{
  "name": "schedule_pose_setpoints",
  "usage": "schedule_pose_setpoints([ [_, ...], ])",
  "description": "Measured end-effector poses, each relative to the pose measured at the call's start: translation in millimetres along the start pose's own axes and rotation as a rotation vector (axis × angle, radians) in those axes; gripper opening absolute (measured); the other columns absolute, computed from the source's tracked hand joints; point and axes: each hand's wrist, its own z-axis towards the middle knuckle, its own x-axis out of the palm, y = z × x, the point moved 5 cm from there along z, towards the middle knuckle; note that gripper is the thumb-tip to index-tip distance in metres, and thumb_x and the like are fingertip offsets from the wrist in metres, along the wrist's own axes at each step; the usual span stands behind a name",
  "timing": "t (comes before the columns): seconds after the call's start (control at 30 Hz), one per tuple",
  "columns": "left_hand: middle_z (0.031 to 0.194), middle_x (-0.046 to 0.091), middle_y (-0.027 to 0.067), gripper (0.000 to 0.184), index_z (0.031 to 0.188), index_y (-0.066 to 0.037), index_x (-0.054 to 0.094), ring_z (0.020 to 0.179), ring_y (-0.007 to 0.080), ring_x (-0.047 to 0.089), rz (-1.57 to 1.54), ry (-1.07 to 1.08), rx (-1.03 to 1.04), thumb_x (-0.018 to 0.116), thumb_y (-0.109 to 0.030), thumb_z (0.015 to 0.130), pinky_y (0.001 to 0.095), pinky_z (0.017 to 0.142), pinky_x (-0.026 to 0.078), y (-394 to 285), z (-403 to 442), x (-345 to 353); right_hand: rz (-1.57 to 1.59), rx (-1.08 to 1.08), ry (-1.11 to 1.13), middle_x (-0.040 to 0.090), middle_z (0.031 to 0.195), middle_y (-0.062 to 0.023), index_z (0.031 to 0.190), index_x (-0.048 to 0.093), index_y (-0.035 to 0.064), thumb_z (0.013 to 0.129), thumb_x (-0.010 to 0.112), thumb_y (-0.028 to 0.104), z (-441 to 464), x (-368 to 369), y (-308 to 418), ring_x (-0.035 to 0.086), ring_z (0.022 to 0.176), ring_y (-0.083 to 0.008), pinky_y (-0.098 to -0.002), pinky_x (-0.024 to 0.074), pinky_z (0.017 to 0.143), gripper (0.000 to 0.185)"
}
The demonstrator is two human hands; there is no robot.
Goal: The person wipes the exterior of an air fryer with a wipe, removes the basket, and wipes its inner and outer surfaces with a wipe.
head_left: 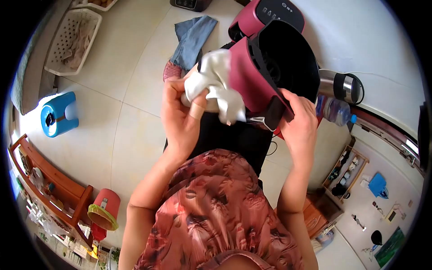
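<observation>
My left hand (180,119) is closed around a crumpled white cloth (211,81), its edges smeared by motion. The cloth is close to the outer wall of a dark red air fryer basket (246,74), and I cannot tell whether it touches it. Tilted towards the right, the basket shows its black inside. My right hand (299,117) grips the basket at its near rim, beside the handle (274,112). Behind the basket stands the air fryer body (270,18), red with a black top panel.
A metal kettle (344,87) and a plastic water bottle (335,111) are to the right of the basket. Blue-grey fabric (193,42) covers a leg at upper left. On the floor are a white laundry basket (74,42), a blue stool (58,114) and a pink bin (106,202).
</observation>
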Motion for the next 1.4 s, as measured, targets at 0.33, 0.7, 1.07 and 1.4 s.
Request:
schedule_pose_setpoints([
  [0.33, 0.113, 0.063, 0.0112, 0.029, 0.107, -0.001, 0.065, 0.098, 0.0270, 0.065, 0.103, 0.486, 0.159, 0.070, 0.002, 0.079, 0.0334, 0.083, 0.053, 9.7, -9.4, 69.7, 0.043, 0.056, 0.022, 0.066, 0.098, -0.0136, 0.111, 0.062, 0.0035, 0.072, 0.072, 0.007, -1.4, 21.3, -0.3, 0.062, 0.091, -0.0336, -0.0406, 0.0486, 0.081, 0.041],
  [0.7, 0.118, 0.059, 0.0117, 0.032, 0.103, -0.001, 0.066, 0.108, 0.0277, 0.062, 0.488, 0.655, 0.163, 0.073, 0.005, 0.073, 0.0337, 0.090, 0.053, 30.5, -14.8, 25.1, 0.053, 0.055, -0.012, 0.068, 0.105, -0.0144, 0.116, 0.063, 0.0023, 0.076, 0.070, -0.001, -1.4, 20.7, -3.6, 0.065, 0.095, -0.0304, -0.0369, 0.0513, 0.082, 0.041],
  [1.07, 0.106, 0.062, 0.0120, 0.032, 0.101, -0.005, 0.064, 0.096, 0.0288, 0.064, 0.469, 0.517, 0.265, 0.071, 0.005, 0.072, 0.0352, 0.082, 0.053, 45.4, -3.7, 27.3, 0.111, 0.036, -0.053, 0.066, 0.093, -0.0137, 0.110, 0.063, 0.0027, 0.073, 0.070, 0.006, -0.3, 21.4, -2.2, 0.063, 0.085, -0.0333, -0.0386, 0.0488, 0.075, 0.038],
  [1.4, 0.107, 0.059, 0.0054, 0.031, 0.099, -0.006, 0.068, 0.085, 0.0167, 0.060, 0.529, 0.334, 1.301, 0.063, -0.014, 0.070, 0.0256, 0.073, 0.051, -23.2, 9.0, 76.1, 0.460, 0.201, -0.070, 0.062, 0.085, -0.0064, 0.112, 0.063, -0.0040, 0.073, 0.072, 0.000, -15.2, -14.4, -19.4, 0.059, 0.076, -0.0137, -0.0254, 0.0461, 0.069, 0.040],
])
